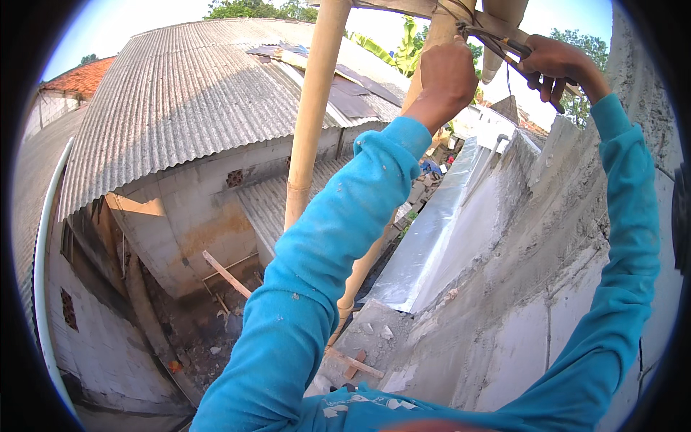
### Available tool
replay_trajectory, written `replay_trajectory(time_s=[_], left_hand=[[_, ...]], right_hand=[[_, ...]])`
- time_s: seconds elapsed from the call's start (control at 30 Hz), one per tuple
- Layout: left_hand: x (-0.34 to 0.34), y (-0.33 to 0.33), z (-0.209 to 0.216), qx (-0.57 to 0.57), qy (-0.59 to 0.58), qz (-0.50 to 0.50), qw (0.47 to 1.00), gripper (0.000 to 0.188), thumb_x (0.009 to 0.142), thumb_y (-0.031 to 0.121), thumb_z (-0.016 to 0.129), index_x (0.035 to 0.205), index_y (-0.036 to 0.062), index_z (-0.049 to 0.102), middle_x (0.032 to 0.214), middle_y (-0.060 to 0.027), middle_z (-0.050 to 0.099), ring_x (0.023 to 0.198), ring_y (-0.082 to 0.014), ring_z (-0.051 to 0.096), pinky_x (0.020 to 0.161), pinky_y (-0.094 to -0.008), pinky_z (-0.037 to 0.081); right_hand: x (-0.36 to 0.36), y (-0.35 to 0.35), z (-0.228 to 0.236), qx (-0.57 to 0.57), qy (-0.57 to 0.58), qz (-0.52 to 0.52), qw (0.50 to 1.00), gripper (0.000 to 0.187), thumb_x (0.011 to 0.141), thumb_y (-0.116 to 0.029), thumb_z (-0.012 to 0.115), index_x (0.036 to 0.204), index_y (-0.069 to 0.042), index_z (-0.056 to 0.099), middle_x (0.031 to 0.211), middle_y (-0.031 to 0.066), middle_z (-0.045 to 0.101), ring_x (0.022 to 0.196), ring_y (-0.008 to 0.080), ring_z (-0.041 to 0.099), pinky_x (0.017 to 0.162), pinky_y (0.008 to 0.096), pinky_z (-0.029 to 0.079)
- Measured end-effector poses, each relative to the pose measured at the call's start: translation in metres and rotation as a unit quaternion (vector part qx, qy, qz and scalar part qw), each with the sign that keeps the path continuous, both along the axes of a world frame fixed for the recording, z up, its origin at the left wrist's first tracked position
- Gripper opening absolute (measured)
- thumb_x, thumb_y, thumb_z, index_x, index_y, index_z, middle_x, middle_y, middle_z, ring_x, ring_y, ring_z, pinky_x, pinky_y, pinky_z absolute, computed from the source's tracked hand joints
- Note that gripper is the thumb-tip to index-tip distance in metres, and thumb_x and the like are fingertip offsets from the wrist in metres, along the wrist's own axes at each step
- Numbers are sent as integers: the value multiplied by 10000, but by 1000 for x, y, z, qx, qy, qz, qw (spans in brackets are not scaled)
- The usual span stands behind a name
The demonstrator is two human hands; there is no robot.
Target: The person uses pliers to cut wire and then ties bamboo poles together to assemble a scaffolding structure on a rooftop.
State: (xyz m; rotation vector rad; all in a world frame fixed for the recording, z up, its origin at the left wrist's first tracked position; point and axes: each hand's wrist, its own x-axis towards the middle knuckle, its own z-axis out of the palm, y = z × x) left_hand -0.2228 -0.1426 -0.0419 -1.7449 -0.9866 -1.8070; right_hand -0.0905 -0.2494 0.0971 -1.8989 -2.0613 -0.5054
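Observation:
Both my arms, in blue sleeves, reach up to a joint of bamboo poles at the top. My right hand [560, 63] is closed around the handles of dark pincers [497, 37]. The jaws point left, at dark wire [452, 10] looped about an upright bamboo pole [440, 30]. Just below the jaws, my left hand [448, 75] makes a fist against that pole. Its fingers face away, so what it grips is hidden. A second bamboo pole [314, 108] rises to the left of my left arm.
A rough cement wall [547, 237] slopes along my right side. Far below on the left lies a rubble-strewn yard [205, 327] beside a corrugated roof [194, 101]. A shiny metal sheet [425, 237] runs along the wall's foot. A wood piece [227, 273] juts up below.

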Motion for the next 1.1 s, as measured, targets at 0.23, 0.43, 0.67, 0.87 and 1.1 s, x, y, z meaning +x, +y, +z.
replay_trajectory(time_s=[0.23,0.43,0.67,0.87,1.1], left_hand=[[9,-5,4,9,-21,-4,1000,203,855,132,570,884,-19,702,722,-197,670,671,-374,672,633,-468,527],[9,11,1,31,-127,-50,990,316,876,254,593,1037,19,729,805,-229,678,791,-401,672,764,-476,531],[10,14,3,-59,-154,-183,969,370,893,199,532,1142,-32,678,978,-287,681,937,-452,644,851,-497,500],[-3,8,2,-67,-66,-147,985,351,900,174,506,1122,-34,682,937,-279,687,909,-457,652,859,-498,505],[-25,11,0,-98,10,-96,991,434,894,208,522,1274,36,640,1097,-273,676,1031,-416,649,937,-441,506]], right_hand=[[24,9,-8,-50,107,78,990,348,955,-242,578,1134,53,535,891,156,681,600,221,706,475,331,615],[25,12,19,-62,24,55,996,374,896,-281,594,1075,46,611,817,135,704,538,96,540,454,325,603],[49,37,-18,-133,132,131,973,299,836,-273,582,937,3,636,926,106,659,819,190,618,678,412,620],[63,56,-42,-129,227,188,947,262,986,-265,522,990,-4,548,688,58,608,544,154,633,483,332,597],[50,82,-98,0,213,226,950,356,1022,-326,489,860,-10,519,605,24,540,466,136,564,414,317,501]])
